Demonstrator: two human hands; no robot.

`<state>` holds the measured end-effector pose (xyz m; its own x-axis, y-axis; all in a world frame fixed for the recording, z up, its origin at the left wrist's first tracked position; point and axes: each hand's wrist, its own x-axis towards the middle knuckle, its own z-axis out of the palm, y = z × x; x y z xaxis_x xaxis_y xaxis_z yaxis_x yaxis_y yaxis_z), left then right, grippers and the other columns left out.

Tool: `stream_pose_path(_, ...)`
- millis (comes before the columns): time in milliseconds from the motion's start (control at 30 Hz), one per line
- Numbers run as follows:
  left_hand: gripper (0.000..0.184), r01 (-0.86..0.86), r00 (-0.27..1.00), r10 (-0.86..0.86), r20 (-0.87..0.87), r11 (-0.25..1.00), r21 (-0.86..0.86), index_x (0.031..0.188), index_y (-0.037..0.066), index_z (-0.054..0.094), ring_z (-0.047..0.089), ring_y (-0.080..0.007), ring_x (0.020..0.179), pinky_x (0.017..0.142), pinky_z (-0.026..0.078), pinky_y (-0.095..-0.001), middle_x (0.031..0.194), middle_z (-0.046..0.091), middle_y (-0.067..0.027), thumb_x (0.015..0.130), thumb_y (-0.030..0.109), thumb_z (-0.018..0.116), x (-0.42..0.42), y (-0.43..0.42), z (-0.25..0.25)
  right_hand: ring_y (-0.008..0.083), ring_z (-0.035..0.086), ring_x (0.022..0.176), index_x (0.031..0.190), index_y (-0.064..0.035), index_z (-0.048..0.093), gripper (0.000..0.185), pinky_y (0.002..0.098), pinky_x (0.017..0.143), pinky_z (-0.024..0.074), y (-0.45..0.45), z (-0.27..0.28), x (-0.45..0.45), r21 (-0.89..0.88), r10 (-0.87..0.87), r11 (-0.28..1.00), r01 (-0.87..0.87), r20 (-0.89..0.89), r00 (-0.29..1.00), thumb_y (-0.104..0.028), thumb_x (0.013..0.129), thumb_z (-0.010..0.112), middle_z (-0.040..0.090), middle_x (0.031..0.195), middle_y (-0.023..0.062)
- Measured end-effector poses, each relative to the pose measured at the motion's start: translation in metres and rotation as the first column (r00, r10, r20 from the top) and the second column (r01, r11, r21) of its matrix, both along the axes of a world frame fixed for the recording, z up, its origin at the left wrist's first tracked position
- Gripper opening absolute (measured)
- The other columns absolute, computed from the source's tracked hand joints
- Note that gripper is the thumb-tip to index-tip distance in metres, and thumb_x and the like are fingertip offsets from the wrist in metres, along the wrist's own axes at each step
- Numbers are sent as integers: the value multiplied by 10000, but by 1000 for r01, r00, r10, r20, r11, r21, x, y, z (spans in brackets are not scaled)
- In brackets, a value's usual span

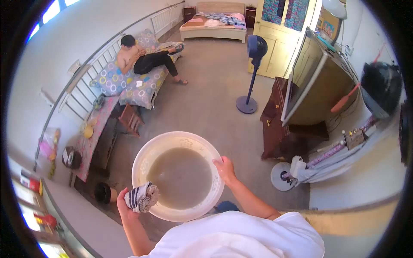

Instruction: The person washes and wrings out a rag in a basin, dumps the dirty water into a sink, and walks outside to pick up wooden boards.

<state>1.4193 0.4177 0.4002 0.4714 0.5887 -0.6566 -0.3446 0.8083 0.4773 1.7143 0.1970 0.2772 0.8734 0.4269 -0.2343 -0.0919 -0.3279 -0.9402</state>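
A large white basin point(141, 159) holds murky grey water, its surface tilted slightly within the rim. My right hand point(225, 168) grips the basin's right rim, thumb over the edge. At the basin's lower left, my left hand point(124, 205) is wrapped round a rolled, striped grey and white cloth point(141, 198), which lies against the rim. Whether the left fingers also grip the basin is hidden by the cloth.
A dark blue standing fan point(247, 104) and a brown cabinet point(275, 124) stand ahead right. Another fan's base point(282, 176) is nearer. On the left are a long table point(97, 137), a small wooden chair point(130, 118) and a person point(129, 60) reclining on a daybed.
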Motion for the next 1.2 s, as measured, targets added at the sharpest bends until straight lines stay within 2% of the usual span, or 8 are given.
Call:
stream_pose_path(233, 330, 67, 998, -66, -13, 994, 92, 933, -67, 563, 621, -320, 821, 792, 496, -417, 896, 634, -184, 805, 223, 474, 174, 158, -1, 317, 559, 677, 741, 39, 543, 302, 405, 618, 427, 159, 11, 169, 35, -79, 996, 76, 86, 993, -251, 752, 623, 572, 713, 196)
stream_pose_path(333, 320, 37, 999, -35, -12, 994, 107, 933, -63, 563, 622, -325, 805, 792, 497, -423, 870, 634, -180, 793, 214, 485, 239, 219, -4, 178, 561, 637, 792, 22, 556, 265, 310, 594, 443, 220, 24, 254, 11, -53, 999, 52, 193, 980, -228, 756, 637, 590, 697, 117)
stream_pose_path(433, 363, 48, 999, -46, -21, 991, 121, 991, -83, 547, 620, -334, 810, 816, 486, -436, 887, 632, -182, 796, 210, 459, 366, 252, 20, 165, 551, 626, 795, 20, 556, 259, 309, 583, 441, 284, -10, 363, 2, 4, 1000, -5, 340, 941, -224, 759, 634, 581, 672, 104)
stream_pose_path(567, 313, 119, 993, -120, 16, 990, 72, 933, -67, 555, 625, -305, 776, 778, 501, -412, 850, 633, -168, 805, 205, 467, 483, 323, 11, 326, 554, 661, 770, 31, 521, 324, 405, 601, 428, 336, 20, 492, 57, -40, 998, 35, 96, 995, -282, 744, 602, 554, 694, 206)
stream_pose_path(700, 216, 177, 983, -179, 33, 983, 45, 822, -28, 582, 617, -258, 704, 711, 511, -366, 790, 636, -131, 799, 166, 489, 620, 404, -16, 244, 581, 686, 841, 31, 559, 341, 374, 620, 446, 385, 16, 644, 68, -44, 997, 41, 47, 998, -288, 734, 614, 600, 739, 166)
stream_pose_path(867, 189, 313, 950, -309, -52, 939, 142, 864, -12, 607, 611, -240, 739, 721, 502, -356, 823, 635, -117, 759, 126, 532, 818, 470, -28, 125, 533, 654, 835, 32, 564, 284, 297, 589, 439, 429, 11, 804, 229, -224, 951, 208, 44, 974, -230, 762, 645, 594, 716, 79)
stream_pose_path(967, 216, 426, 902, -390, -187, 876, 228, 900, -10, 614, 608, -229, 773, 734, 500, -351, 857, 633, -109, 748, 129, 550, 955, 515, -18, 126, 530, 656, 836, 32, 565, 283, 295, 588, 436, 449, -33, 904, -31, -321, 943, 331, 171, 931, -235, 771, 636, 591, 713, 75)
stream_pose_path(1200, 170, 624, 780, -600, -179, 723, 297, 826, -2, 614, 593, -213, 719, 692, 495, -321, 796, 619, -93, 750, 138, 555, 1259, 607, -21, 149, 505, 602, 793, 19, 542, 230, 316, 560, 419, 476, -13, 1085, 145, -660, 748, 648, 53, 750, -201, 792, 609, 566, 663, 83)
